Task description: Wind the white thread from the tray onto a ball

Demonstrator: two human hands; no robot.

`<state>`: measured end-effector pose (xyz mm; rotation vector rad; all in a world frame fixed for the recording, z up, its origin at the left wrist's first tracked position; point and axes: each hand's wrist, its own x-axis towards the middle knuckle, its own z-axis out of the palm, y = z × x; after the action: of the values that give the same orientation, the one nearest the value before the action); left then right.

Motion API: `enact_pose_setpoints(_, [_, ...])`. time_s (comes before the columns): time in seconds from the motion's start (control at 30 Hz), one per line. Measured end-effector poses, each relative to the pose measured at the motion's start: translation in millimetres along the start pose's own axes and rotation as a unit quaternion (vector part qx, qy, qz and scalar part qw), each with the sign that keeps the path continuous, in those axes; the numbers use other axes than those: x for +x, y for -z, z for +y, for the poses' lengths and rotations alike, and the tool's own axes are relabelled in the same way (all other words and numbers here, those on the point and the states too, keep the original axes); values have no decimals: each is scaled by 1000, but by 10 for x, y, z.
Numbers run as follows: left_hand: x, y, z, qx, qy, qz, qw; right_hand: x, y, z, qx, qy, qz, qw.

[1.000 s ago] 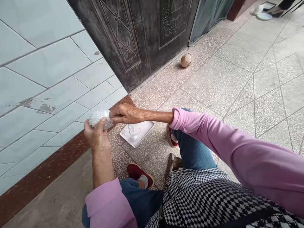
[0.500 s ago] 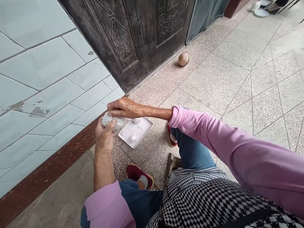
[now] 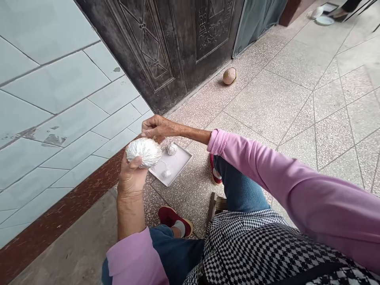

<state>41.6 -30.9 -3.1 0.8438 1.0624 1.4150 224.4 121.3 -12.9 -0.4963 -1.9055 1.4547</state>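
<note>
A large ball of white yarn (image 3: 145,152) rests in my left hand (image 3: 132,176), whose fingers and thumb curl around its lower left side. Just above and behind the ball is my right hand (image 3: 157,126), its fingertips pinched together; whatever they hold is too thin or hidden to see. Below, on the floor, a shallow white tray (image 3: 181,166) carries two smaller white yarn balls, one (image 3: 172,149) near its far edge and a tinier one (image 3: 166,173) near its front. Thin white strands lie across the tray.
A tiled wall (image 3: 68,107) with a dark red base stands on the left, meeting a dark carved door (image 3: 166,51). A pinkish ball (image 3: 229,76) lies on the floor by the door. Red shoes (image 3: 173,219) and a low wooden stool (image 3: 212,206) are below me.
My right hand has lifted slightly up and right, off the top of the yarn ball. The ball in my left hand has turned and shows more of its side.
</note>
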Motion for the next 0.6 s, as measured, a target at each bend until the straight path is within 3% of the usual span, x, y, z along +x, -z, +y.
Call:
enact_pose_setpoints(0.17, [1,-28,27,-11,-43,58,997,-19,-203,12,-82,-52,6,995])
enact_pose_setpoints(0.27, [86,77,20,8,-69,109,992,-80,-371,-96,-137,-56,-16,989])
enact_pose_setpoints(0.43, [206,310,-54,45,-99,124,986,-250,-654,-263,-215,-69,-87,970])
enact_pose_setpoints(0.6, [232,409,-131,32,-103,173,979,-338,-660,-403,-190,-29,-144,971])
